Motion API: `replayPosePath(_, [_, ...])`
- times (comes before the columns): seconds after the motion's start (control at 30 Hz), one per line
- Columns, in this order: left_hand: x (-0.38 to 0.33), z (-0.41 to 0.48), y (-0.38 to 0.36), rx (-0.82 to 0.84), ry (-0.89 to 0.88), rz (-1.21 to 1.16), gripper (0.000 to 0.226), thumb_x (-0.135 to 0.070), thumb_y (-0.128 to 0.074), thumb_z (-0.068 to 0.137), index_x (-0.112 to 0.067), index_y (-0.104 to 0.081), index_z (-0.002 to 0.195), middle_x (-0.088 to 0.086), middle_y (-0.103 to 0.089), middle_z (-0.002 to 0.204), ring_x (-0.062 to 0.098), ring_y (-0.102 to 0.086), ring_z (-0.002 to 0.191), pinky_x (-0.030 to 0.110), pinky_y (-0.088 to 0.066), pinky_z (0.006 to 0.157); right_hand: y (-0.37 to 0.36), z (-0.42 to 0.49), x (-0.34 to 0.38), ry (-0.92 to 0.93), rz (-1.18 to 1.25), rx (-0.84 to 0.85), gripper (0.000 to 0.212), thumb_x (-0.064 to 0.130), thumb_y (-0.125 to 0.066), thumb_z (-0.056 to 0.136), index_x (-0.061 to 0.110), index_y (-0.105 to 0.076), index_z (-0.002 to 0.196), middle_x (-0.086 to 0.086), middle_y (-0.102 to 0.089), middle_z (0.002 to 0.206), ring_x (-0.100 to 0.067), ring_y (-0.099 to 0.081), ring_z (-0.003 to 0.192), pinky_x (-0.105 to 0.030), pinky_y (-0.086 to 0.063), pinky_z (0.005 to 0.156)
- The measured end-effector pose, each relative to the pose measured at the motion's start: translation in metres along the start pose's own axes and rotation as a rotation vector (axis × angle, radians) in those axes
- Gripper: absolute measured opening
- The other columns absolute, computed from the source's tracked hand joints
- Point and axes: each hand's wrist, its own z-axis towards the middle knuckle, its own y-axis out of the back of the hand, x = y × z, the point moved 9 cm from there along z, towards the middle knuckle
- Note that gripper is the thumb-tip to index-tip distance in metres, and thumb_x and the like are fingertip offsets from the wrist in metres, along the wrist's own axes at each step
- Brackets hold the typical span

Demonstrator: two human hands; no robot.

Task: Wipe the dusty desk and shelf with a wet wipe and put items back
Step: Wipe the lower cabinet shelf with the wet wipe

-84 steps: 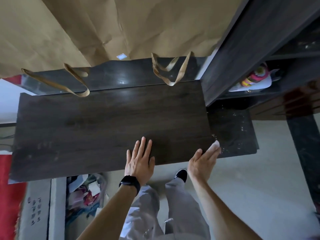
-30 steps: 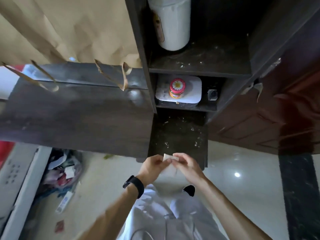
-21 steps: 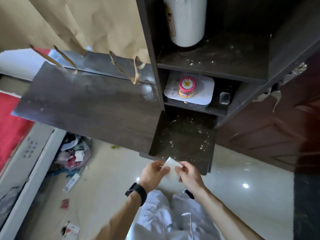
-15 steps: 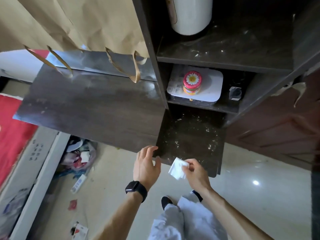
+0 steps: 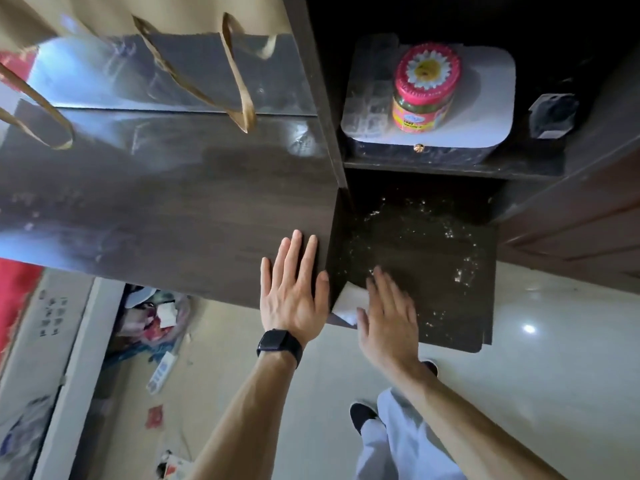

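Dark wood desk (image 5: pixel 156 220) fills the left-centre of the frame, w/ the left hand (image 5: pixel 294 296) lying flat on it, fingers straight, right by its edge. Right hand (image 5: pixel 388 317) is flat too, fingers straight, pressing the white wet wipe (image 5: pixel 349 299) onto the dusty low shelf (image 5: pixel 433 258) centre-right. Pink-lid jar (image 5: pixel 424 88) sits upper right, paper bag handles (image 5: pixel 239 81) upper left.
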Motion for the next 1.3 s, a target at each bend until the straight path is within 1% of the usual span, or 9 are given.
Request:
replayPosePath(0.07, [0.002, 0.001, -0.001, -0.009, -0.001, 0.001, 0.057, -0.044, -0.031, 0.101, -0.031, -0.024, 0.156, -0.006, -0.016, 0.165, 0.016, -0.009, 0.153, 0.041, -0.002, 0.123, -0.018, -0.016, 0.016, 0.090, -0.031, 0.048, 0.066, 0.034, -0.045, 0.097, 0.010, -0.025, 0.156, -0.006, -0.017, 0.165, -0.020, -0.015, 0.153, -0.049, -0.021, 0.121])
replayPosePath(0.2, [0.003, 0.000, 0.000, -0.008, 0.008, -0.007, 0.058, -0.045, -0.030, 0.100, -0.032, -0.023, 0.156, -0.006, -0.016, 0.165, 0.016, -0.009, 0.152, 0.045, -0.007, 0.124, -0.070, -0.030, 0.035, 0.143, -0.119, 0.287, 0.080, 0.039, -0.043, 0.091, 0.006, -0.014, 0.157, -0.010, -0.008, 0.166, -0.021, -0.004, 0.154, -0.053, -0.009, 0.123])
replayPosePath(0.4, [0.003, 0.001, -0.001, -0.021, -0.001, -0.013, 0.058, -0.044, -0.033, 0.099, -0.031, -0.026, 0.155, -0.003, -0.020, 0.164, 0.018, -0.014, 0.152, 0.049, -0.011, 0.122, -0.064, 0.009, 0.028, 0.216, -0.162, 0.260, 0.074, 0.037, -0.035, 0.096, 0.010, -0.006, 0.158, -0.004, -0.002, 0.167, -0.015, 0.003, 0.154, -0.052, -0.003, 0.123])
replayPosePath(0.47, [0.002, 0.002, -0.001, -0.027, -0.005, -0.011, 0.059, -0.043, -0.034, 0.099, -0.030, -0.026, 0.155, -0.003, -0.020, 0.164, 0.019, -0.014, 0.151, 0.049, -0.010, 0.122, -0.064, 0.029, 0.025, 0.207, -0.192, 0.283, 0.073, 0.041, -0.030, 0.098, 0.011, -0.003, 0.158, -0.004, 0.001, 0.167, -0.015, 0.007, 0.153, -0.052, 0.003, 0.123])
replayPosePath(0.57, [0.001, 0.002, 0.000, -0.031, -0.013, -0.013, 0.059, -0.043, -0.035, 0.099, -0.030, -0.025, 0.156, -0.002, -0.020, 0.164, 0.019, -0.013, 0.151, 0.048, -0.008, 0.122, -0.067, 0.063, 0.022, 0.136, -0.208, 0.335, 0.073, 0.042, -0.021, 0.098, 0.014, 0.013, 0.157, 0.000, 0.018, 0.165, -0.013, 0.023, 0.150, -0.051, 0.016, 0.120])
replayPosePath(0.63, [0.001, 0.002, 0.000, -0.033, -0.012, -0.010, 0.059, -0.042, -0.036, 0.099, -0.029, -0.025, 0.156, -0.002, -0.020, 0.164, 0.020, -0.013, 0.151, 0.048, -0.008, 0.122, -0.063, 0.081, 0.019, 0.113, -0.225, 0.352, 0.075, 0.042, -0.020, 0.097, 0.014, 0.018, 0.155, 0.000, 0.025, 0.163, -0.013, 0.028, 0.148, -0.050, 0.017, 0.120])
replayPosePath(1.1, [0.001, 0.002, -0.001, 0.012, 0.000, 0.006, 0.059, -0.044, -0.030, 0.099, -0.031, -0.022, 0.156, -0.004, -0.016, 0.165, 0.017, -0.009, 0.152, 0.049, -0.009, 0.122, -0.044, 0.126, 0.016, 0.069, -0.302, 0.398, 0.088, 0.052, -0.034, 0.095, 0.016, 0.021, 0.154, -0.003, 0.025, 0.163, -0.020, 0.025, 0.149, -0.058, 0.008, 0.120])
replayPosePath(1.2, [0.001, 0.003, -0.001, 0.025, 0.008, 0.009, 0.059, -0.046, -0.027, 0.099, -0.033, -0.020, 0.156, -0.005, -0.014, 0.165, 0.016, -0.007, 0.153, 0.048, -0.008, 0.123, -0.034, 0.123, -0.004, -0.096, -0.228, 0.336, 0.078, 0.048, -0.023, 0.099, 0.014, 0.021, 0.154, -0.002, 0.027, 0.163, -0.018, 0.025, 0.149, -0.057, 0.015, 0.118])
replayPosePath(1.3, [0.001, 0.002, -0.001, 0.018, 0.004, 0.002, 0.058, -0.046, -0.026, 0.100, -0.034, -0.019, 0.156, -0.005, -0.014, 0.165, 0.017, -0.008, 0.153, 0.047, -0.007, 0.123, -0.016, 0.106, -0.045, -0.268, -0.173, 0.275, 0.068, 0.046, -0.010, 0.101, 0.014, 0.018, 0.155, -0.002, 0.024, 0.163, -0.017, 0.022, 0.150, -0.056, 0.013, 0.119])
